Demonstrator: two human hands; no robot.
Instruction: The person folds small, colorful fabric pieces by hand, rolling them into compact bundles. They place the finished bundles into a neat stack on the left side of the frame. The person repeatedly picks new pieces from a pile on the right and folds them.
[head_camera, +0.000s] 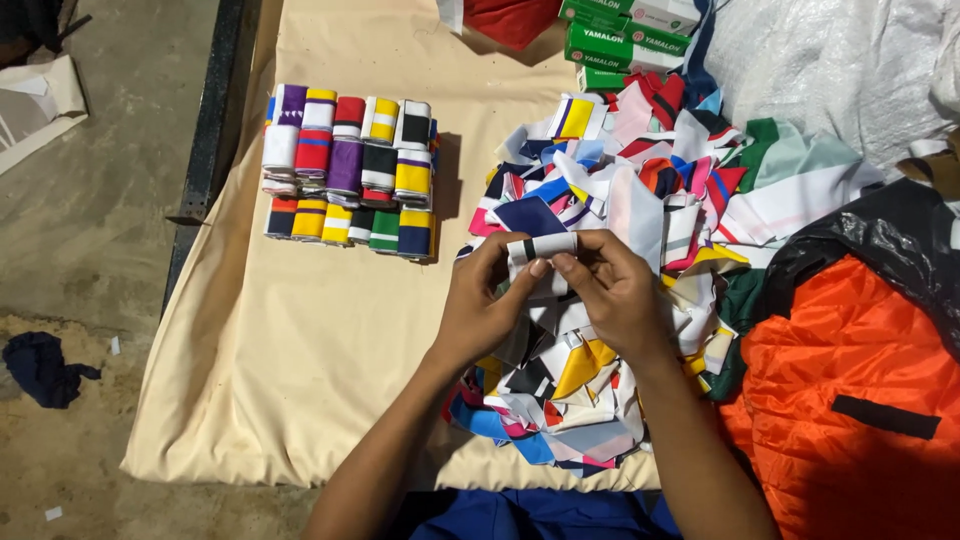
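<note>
My left hand (478, 305) and my right hand (612, 290) together pinch a small white fabric strip with a black stripe (540, 247), held above a loose heap of multicoloured fabric pieces (640, 200). The thumbs and forefingers of both hands close on the strip's two ends. To the left, neatly folded striped fabric pieces (348, 165) lie in three tidy rows on a cream cloth (300, 330) that covers the table.
Green and white boxes (620, 40) stand at the back. An orange padded fabric (850, 400) under black plastic (880, 250) lies at the right. A dark metal table edge (205, 150) runs along the left, with concrete floor and a dark rag (40, 368) beyond.
</note>
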